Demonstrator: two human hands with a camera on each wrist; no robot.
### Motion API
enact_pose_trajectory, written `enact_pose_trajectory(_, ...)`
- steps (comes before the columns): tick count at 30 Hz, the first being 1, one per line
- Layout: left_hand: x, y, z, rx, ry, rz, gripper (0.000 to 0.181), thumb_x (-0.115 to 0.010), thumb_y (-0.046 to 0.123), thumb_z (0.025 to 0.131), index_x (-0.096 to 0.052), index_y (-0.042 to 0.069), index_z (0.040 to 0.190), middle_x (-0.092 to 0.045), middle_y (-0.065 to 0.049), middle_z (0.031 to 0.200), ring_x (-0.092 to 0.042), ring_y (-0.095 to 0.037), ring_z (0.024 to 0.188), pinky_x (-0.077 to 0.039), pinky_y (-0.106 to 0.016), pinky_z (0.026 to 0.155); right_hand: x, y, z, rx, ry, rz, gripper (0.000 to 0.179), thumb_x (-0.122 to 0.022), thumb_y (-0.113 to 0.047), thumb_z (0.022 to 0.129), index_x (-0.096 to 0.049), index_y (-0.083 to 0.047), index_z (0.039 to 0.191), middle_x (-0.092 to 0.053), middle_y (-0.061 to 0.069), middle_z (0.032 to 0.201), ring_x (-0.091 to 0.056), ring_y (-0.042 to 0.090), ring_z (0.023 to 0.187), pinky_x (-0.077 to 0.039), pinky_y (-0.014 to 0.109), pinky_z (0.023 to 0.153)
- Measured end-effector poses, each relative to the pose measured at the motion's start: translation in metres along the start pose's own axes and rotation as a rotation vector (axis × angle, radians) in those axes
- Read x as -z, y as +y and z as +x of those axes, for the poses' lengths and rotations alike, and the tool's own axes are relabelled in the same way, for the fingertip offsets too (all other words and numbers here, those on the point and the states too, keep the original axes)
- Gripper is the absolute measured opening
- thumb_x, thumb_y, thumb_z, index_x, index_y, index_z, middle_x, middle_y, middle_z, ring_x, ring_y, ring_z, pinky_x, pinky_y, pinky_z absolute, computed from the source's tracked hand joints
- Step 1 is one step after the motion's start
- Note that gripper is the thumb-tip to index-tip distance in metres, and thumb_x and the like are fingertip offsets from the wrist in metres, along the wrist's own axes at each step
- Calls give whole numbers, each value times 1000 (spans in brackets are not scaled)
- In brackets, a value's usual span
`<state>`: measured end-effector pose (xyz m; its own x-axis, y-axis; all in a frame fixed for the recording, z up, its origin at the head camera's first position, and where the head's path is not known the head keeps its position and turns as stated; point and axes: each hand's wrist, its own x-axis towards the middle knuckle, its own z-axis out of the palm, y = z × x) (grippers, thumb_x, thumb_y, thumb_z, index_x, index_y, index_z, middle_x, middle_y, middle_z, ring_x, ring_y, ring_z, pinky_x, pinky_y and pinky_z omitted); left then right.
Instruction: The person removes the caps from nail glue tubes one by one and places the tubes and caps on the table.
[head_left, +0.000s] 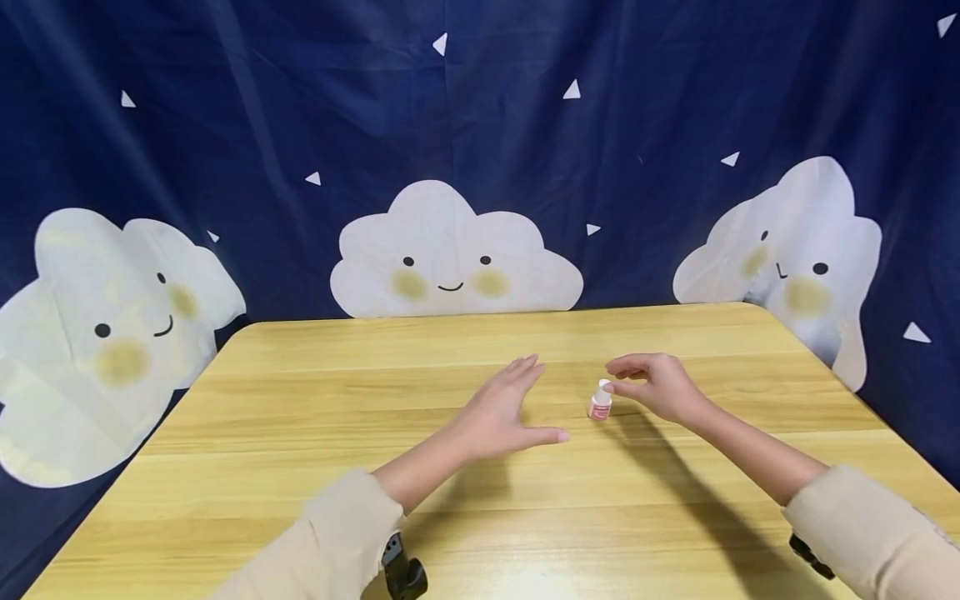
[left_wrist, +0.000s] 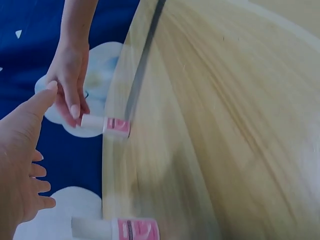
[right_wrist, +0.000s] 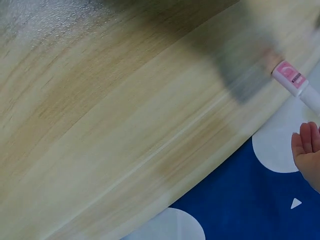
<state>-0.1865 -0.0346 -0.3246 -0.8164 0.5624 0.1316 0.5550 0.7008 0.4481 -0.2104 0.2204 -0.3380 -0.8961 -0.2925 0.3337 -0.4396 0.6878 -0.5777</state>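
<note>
A small white bottle (head_left: 600,407) with a pink label and a white cap stands upright on the wooden table. My right hand (head_left: 660,387) is just right of the cap, thumb tip right beside it and loosely bent fingers above. To the left of the bottle, my left hand (head_left: 502,417) is held over the table, thumb spread away from its fingers, holding nothing. In the left wrist view, the bottle (left_wrist: 117,126) appears sideways near the right fingertips, and a second, larger bottle shape (left_wrist: 137,229) is cut off by the bottom edge. The head view shows one bottle.
The pale wooden table (head_left: 300,400) reaches back to a dark blue curtain (head_left: 465,100) printed with smiling white clouds and small triangles. Black wrist straps (head_left: 402,568) show below the beige sleeves. Shadows of both arms fall across the tabletop.
</note>
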Motion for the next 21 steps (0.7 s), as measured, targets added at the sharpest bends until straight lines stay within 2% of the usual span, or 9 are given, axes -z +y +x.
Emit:
enact_pose_trajectory(4,-7,11,5,-3,-7,-53,85,-67,54,78,-37,6,141,-30,-8,152,-28,-23,140,-29,-39,113,-3,1,2,-2,-9,-9,18,-72,-4,78,-69,8,92,-71,18,87,-65,25,79,-56,39,76)
enact_pose_trajectory(9,-22,19,10,2,23,-138,78,-68,48,80,-41,3,138,-40,-11,146,-39,-24,134,-35,-36,110,-5,3,4,-2,-24,-24,8,-71,-1,78,-71,4,84,-71,13,79,-64,14,70,-55,24,66)
enact_pose_trajectory(12,-33,21,13,19,42,-200,75,-70,44,79,-44,2,136,-44,-12,142,-42,-25,132,-36,-34,109,-6,3,3,-8,-34,-23,6,-70,0,78,-71,3,83,-71,12,77,-63,12,67,-52,18,62)
enact_pose_trajectory(21,-60,21,22,86,126,-339,66,-75,37,77,-53,0,127,-56,-13,130,-51,-26,124,-44,-35,103,-7,-1,3,7,-36,-23,5,-70,1,78,-71,4,81,-71,13,75,-63,11,66,-51,17,59)
